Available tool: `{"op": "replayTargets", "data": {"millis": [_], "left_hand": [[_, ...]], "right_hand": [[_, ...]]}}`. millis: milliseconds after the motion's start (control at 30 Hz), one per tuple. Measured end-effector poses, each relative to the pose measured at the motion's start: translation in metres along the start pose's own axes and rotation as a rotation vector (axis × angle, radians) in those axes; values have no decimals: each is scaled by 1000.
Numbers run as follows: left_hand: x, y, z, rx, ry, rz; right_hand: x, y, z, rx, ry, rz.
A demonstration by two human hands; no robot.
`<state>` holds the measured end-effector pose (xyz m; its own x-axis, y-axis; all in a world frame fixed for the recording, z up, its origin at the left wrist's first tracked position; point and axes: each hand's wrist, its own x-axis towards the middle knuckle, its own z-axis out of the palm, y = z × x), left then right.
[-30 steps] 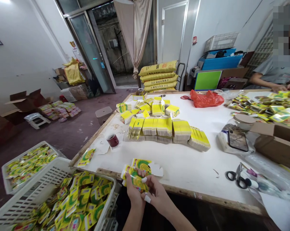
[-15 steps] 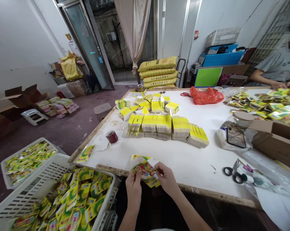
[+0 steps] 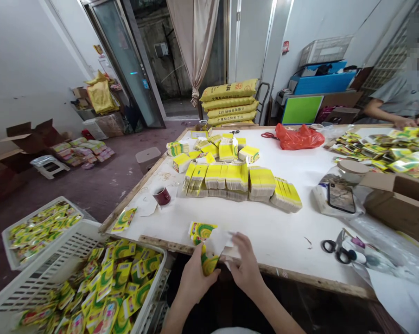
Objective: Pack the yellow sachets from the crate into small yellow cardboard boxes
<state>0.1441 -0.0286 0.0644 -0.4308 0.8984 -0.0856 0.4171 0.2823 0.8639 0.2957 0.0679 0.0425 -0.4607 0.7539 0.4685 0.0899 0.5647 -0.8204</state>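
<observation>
A white crate (image 3: 70,248) stands beside the table's (image 3: 272,232) near-left corner. At the near edge, the left hand (image 3: 194,273) grips a yellow packet (image 3: 209,260); slack fingers could drop it. The right hand (image 3: 246,269) blurs; I cannot tell its hold.

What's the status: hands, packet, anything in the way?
Left hand gripping yellow-green packet. Right hand close beside it, fingers blurred, grip unclear. Another packet lying on table just beyond.

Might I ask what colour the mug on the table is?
The mug is dark red outside, seen best in the head view.
</observation>
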Motion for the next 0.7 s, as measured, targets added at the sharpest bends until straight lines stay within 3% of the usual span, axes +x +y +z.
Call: {"op": "replayTargets", "data": {"millis": [67, 167, 333, 400, 500, 700], "left_hand": [[-1, -2, 6, 46, 55, 47], [-5, -3, 12, 26, 43, 187], [-9, -1, 24, -55, 94, 261], [-8, 1, 26, -98, 98, 243], [-5, 1, 24, -109, 136, 246], [2, -5, 18, 417, 272, 557]], "right_hand": [[2, 3, 3, 159, 69, 275], [10, 0, 7, 516, -79, 620], [2, -12, 21, 1050, -243, 933], [-5, -13, 26, 1152, -320, 982], [-8, -8, 27, 1121, -269, 957], [10, 0, 10, 597, -149, 722]]}}
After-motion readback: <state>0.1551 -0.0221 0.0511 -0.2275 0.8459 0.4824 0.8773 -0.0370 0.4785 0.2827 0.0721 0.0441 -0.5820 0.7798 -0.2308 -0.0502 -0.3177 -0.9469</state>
